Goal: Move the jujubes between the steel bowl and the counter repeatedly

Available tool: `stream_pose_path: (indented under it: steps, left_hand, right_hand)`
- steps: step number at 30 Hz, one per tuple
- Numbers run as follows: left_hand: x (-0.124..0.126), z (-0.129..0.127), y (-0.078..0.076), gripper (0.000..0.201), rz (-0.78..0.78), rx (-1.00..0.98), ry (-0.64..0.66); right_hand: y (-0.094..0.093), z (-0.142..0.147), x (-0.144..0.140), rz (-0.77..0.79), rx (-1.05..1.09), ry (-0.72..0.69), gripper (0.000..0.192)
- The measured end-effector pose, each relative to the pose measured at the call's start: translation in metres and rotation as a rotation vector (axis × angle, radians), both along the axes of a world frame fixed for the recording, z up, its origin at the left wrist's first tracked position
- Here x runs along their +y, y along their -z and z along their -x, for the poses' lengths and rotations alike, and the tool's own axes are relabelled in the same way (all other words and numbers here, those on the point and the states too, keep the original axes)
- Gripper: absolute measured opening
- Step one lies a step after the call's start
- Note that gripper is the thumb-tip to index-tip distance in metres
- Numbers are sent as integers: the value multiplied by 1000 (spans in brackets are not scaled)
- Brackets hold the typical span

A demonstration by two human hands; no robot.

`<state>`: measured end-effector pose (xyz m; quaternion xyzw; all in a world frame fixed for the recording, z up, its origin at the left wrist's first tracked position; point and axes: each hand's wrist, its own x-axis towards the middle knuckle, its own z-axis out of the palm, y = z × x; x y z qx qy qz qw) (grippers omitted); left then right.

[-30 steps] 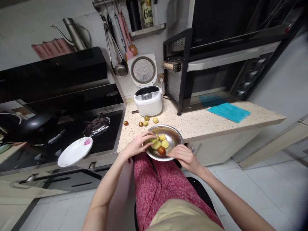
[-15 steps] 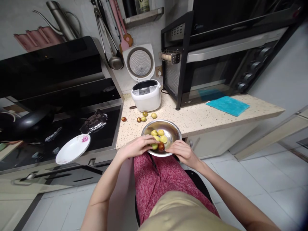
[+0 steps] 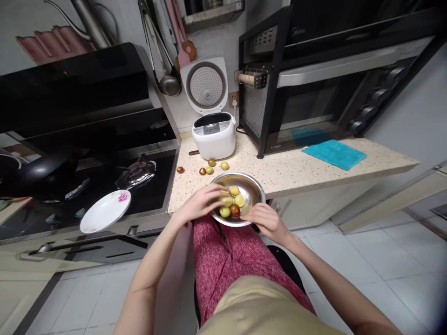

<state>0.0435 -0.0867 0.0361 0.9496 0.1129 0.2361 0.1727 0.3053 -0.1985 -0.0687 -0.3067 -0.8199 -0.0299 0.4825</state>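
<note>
A steel bowl [image 3: 256, 188] sits at the counter's front edge, just above my lap. Inside lie several round fruits that look like jujubes, among them a red-brown jujube [image 3: 235, 211] and a green jujube [image 3: 225, 212] side by side near the front. My left hand [image 3: 202, 203] reaches over the bowl's left rim with its fingers spread above the yellow-green fruits, partly covering them. On the right, my right hand [image 3: 266, 219] pinches the bowl's rim. Behind the bowl, several more jujubes [image 3: 225, 165] are scattered on the counter.
An open white rice cooker [image 3: 214, 139] stands behind the loose fruits. To the right are a black rack with an oven [image 3: 314, 102] and a blue cloth [image 3: 335, 153]. At the left, a white plate [image 3: 104, 211] rests by the stove's front edge, near crumpled foil [image 3: 138, 177].
My left hand has lifted from the green jujube and spread its fingers, moving slightly up. The green and red-brown jujubes are now more exposed. My right hand stays at the rim.
</note>
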Motion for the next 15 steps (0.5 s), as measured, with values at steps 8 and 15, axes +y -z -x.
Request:
stream_pose_path:
  steps: [8, 15]
  left_hand:
    - [64, 16, 51, 43, -56, -296, -537]
    - [99, 28, 90, 60, 21, -9, -473]
  right_hand:
    - [-12, 1, -2, -25, -31, -13, 30]
    - [-9, 1, -1, -16, -20, -8, 30]
